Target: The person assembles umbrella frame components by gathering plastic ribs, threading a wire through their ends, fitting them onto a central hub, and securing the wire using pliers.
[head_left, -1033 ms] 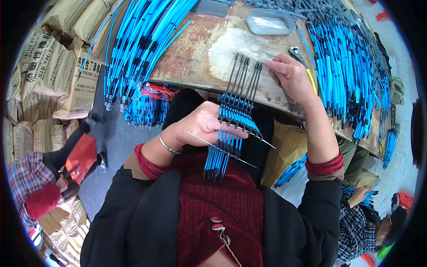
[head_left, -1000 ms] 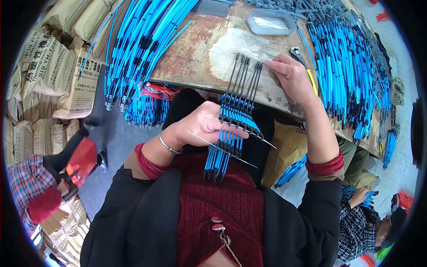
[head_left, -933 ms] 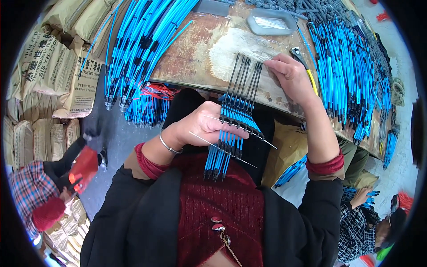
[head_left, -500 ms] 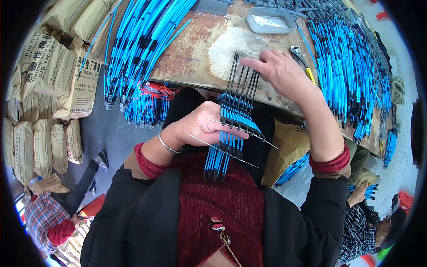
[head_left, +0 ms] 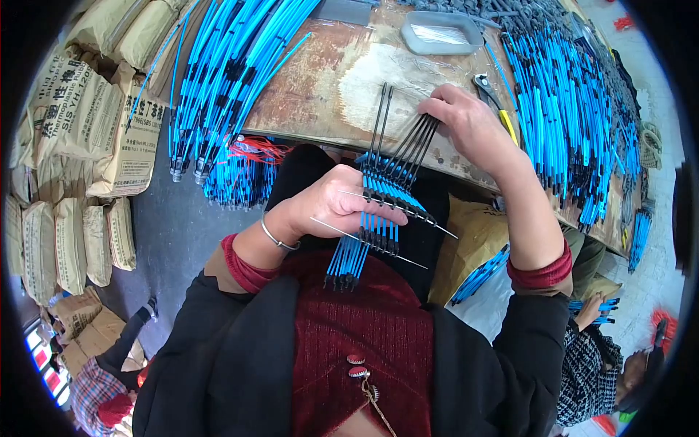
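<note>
My left hand (head_left: pixel 329 201) is closed round a row of slim blue rods (head_left: pixel 387 191) with black fittings, held over my lap. Two thin metal wires (head_left: pixel 409 260) run crosswise through the row and stick out on both sides. Lower blue ends (head_left: pixel 346 261) with black tips hang below the hand. My right hand (head_left: pixel 470 120) pinches the upper ends of several thin black rods (head_left: pixel 416 144) that rise from the row, fanned to the right. Two more black rods (head_left: pixel 382 116) stand apart on the left, untouched by the right hand.
Blue rods lie heaped on the worn wooden table (head_left: pixel 306 91), in a left pile (head_left: pixel 233 65) and a right pile (head_left: pixel 557 116). Pliers (head_left: pixel 486 89) with yellow handles and a plastic tray (head_left: pixel 442 33) of thin wires lie there. Sacks (head_left: pixel 76 116) stand left. Co-workers sit behind on both sides.
My right hand has moved a little to the right with several black rods, leaving two apart on the left. The hanging lower ends have swung slightly left. The co-worker at lower left has shifted.
</note>
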Action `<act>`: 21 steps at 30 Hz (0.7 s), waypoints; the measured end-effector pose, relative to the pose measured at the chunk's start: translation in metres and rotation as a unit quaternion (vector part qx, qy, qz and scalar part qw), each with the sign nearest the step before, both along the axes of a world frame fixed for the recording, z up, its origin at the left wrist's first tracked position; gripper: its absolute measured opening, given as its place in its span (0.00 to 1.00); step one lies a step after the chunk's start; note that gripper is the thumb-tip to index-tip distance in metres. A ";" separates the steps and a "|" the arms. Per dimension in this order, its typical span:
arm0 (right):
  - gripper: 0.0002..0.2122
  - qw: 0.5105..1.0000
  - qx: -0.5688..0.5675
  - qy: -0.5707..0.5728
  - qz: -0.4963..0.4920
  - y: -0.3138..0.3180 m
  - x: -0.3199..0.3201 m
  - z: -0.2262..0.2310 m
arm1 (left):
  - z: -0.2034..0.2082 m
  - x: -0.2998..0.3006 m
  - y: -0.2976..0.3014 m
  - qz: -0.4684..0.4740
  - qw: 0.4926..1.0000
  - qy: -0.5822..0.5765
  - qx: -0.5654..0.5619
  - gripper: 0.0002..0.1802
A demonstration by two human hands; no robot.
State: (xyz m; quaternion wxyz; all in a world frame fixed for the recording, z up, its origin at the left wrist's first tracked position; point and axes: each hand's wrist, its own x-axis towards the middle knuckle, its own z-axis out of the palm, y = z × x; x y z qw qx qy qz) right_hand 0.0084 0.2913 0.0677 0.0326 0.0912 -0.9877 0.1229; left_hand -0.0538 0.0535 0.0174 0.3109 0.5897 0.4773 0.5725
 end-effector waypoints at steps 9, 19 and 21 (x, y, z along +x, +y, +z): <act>0.13 1.000 -0.004 0.012 0.017 -0.002 -0.008 -0.001 | 0.003 -0.002 0.000 0.002 1.000 -0.004 0.002 0.11; 0.13 1.000 -0.016 0.014 0.014 -0.003 -0.012 -0.002 | -0.001 -0.004 0.001 -0.026 0.999 -0.034 -0.025 0.11; 0.13 1.000 -0.018 0.006 0.019 -0.003 -0.013 -0.003 | -0.004 -0.003 0.002 -0.018 0.999 -0.041 0.003 0.11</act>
